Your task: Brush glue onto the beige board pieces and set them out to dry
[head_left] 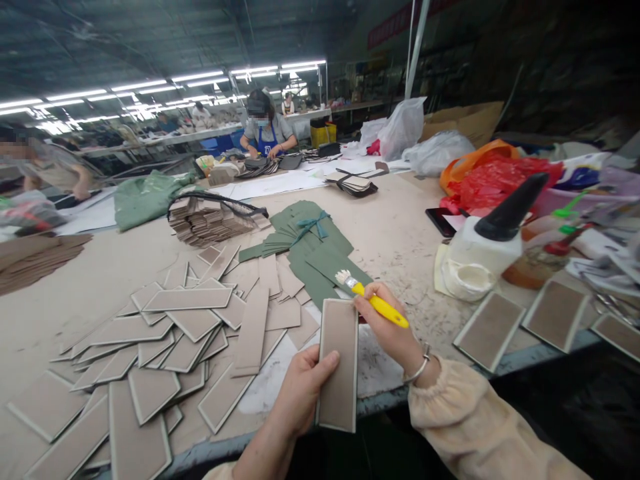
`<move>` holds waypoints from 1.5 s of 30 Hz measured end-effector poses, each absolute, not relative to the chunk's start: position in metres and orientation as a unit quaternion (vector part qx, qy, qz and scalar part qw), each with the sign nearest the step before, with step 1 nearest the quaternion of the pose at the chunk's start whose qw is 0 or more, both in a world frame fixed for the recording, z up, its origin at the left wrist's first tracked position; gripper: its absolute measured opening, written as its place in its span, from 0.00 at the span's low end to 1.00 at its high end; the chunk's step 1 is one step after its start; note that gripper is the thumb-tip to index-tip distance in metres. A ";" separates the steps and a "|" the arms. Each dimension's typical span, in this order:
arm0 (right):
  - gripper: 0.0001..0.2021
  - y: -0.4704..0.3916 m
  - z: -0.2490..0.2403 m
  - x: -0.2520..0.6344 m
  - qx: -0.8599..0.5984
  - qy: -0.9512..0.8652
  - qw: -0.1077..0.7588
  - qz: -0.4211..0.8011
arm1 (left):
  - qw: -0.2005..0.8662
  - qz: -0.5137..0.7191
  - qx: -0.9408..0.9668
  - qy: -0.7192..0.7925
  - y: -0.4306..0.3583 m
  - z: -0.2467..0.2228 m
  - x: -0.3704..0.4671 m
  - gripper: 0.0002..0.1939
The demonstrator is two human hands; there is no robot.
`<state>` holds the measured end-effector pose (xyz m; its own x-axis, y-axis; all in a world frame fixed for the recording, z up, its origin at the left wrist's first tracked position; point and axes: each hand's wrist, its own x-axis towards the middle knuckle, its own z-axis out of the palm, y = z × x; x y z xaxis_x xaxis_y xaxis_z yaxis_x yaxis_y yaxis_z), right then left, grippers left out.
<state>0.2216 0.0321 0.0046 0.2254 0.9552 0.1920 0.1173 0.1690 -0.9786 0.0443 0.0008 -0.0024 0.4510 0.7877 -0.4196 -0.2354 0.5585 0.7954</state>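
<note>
My left hand (306, 387) grips a tan rectangular panel (339, 373) with pale green edges, its thumb lying across the face. The panel stands nearly upright at the table's front edge. In my right hand (387, 320) is a yellow-handled brush (383, 308), its whitish bristles pointing up and left; the fingers are also at the panel's upper right edge. Left of my hands lies a loose heap of similar tan panels (187, 313), many with pale edges. Behind the held panel are green pieces (320, 247) tied with a teal strip.
At right stand a white bottle with a black nozzle (487, 240) and a tape roll (465, 280). Several panels (490, 330) overhang the front edge there. A strapped bundle (210, 217) lies farther back. A co-worker (267, 130) in a blue apron works across the table.
</note>
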 end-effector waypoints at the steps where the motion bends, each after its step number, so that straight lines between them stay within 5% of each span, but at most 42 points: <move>1: 0.12 0.032 0.005 0.222 -0.518 -0.502 0.574 0.388 | 0.782 0.332 0.333 0.409 0.001 -0.003 0.045 0.22; 9: 0.10 0.024 0.005 0.225 -0.544 -0.570 0.558 0.261 | 0.786 0.330 0.331 0.405 0.001 -0.007 0.046 0.21; 20: 0.13 0.024 0.012 0.226 -0.460 -0.542 0.564 0.420 | 0.762 0.269 0.385 0.446 0.000 -0.008 0.046 0.22; 39: 0.11 0.025 0.006 0.239 -0.580 -0.591 0.512 0.228 | 0.827 0.161 0.368 0.394 0.002 -0.004 0.038 0.24; 45: 0.13 0.024 0.006 0.244 -0.555 -0.563 0.524 0.317 | 0.804 0.240 0.341 0.424 0.006 -0.006 0.040 0.24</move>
<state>0.2444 0.0242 0.0060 0.1649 0.9568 0.2395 0.2929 0.1844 -0.9382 0.0401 0.0059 -0.0060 0.5246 0.6753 -0.5184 -0.0964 0.6521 0.7520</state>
